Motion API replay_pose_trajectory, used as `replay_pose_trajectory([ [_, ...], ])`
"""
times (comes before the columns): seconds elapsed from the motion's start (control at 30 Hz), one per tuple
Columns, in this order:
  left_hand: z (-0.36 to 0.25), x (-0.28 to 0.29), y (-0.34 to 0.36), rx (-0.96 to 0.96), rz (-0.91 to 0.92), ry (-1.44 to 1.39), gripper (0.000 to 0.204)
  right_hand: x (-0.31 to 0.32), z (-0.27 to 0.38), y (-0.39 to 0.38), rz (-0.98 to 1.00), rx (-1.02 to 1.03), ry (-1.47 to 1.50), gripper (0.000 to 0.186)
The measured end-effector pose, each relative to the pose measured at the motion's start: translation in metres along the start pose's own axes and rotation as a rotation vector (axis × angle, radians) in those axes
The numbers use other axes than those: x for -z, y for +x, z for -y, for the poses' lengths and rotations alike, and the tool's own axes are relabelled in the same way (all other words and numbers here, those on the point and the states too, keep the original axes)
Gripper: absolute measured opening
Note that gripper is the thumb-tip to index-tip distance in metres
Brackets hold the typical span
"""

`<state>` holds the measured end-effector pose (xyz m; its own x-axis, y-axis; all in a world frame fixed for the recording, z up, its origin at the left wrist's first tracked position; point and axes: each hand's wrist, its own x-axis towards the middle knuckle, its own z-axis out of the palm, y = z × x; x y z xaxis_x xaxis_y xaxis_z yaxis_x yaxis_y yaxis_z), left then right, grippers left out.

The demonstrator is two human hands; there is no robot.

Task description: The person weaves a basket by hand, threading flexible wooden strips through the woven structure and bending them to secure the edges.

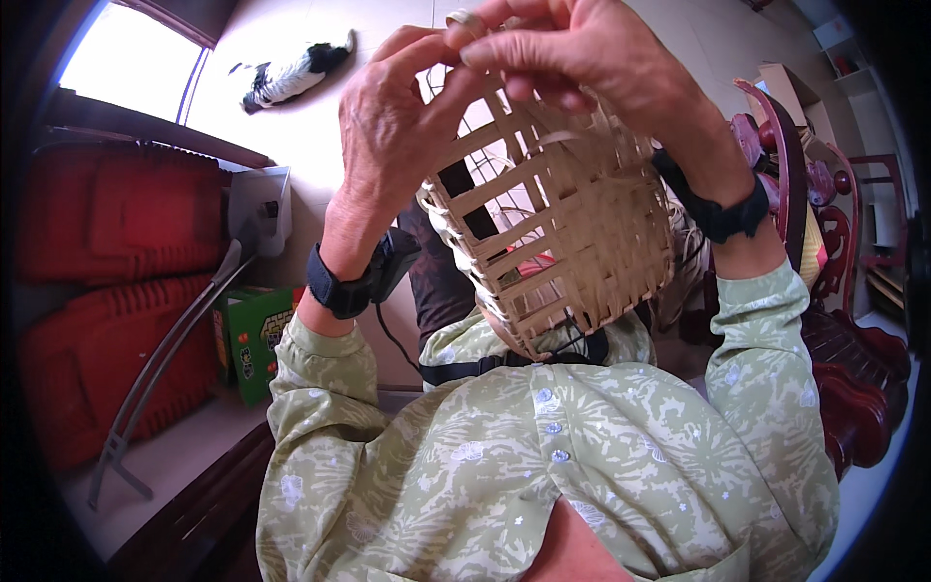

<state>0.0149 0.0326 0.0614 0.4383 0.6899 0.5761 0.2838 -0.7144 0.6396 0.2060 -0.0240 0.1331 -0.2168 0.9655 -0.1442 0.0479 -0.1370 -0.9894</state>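
Note:
A pale woven-strip basket (514, 223) stands upright over my lap, loosely latticed on its left side and more densely woven on the right, with loose strips near its top. My left hand (398, 121) is closed at the basket's upper left edge, fingertips pinched around a thin pale strip (464, 21). My right hand (572, 63) bends over the top of the basket, thumb and fingers closed on that strip close to my left fingertips. Both wrists wear black straps, the left one with a dark device and cable.
Red plastic cases (116, 223), a grey container (272, 213) with long handles and a green box (252, 344) lie at left. A black-and-white animal (291, 76) lies on the floor (291, 145) beyond. Carved dark-red wooden furniture (834, 407) stands at right, a shelf (846, 73) behind it.

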Motion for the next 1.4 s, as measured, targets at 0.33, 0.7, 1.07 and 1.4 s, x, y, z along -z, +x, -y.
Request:
replay_pose_trajectory([
  [0.33,-0.014,0.016,0.021,-0.129,0.194,0.373,0.02,-0.007,0.034,0.0,-0.096,0.196,-0.575,0.019],
  [0.7,0.001,0.0,0.003,-0.052,0.007,0.157,0.02,-0.004,-0.016,-0.002,-0.196,0.172,-0.404,0.015],
  [1.07,0.019,0.003,0.009,0.179,0.138,0.08,0.031,0.021,-0.021,0.018,0.037,0.042,0.506,0.018],
  [1.4,0.048,-0.003,0.008,0.298,0.188,0.034,0.038,-0.01,-0.071,-0.033,-0.325,0.264,-0.743,0.035],
])
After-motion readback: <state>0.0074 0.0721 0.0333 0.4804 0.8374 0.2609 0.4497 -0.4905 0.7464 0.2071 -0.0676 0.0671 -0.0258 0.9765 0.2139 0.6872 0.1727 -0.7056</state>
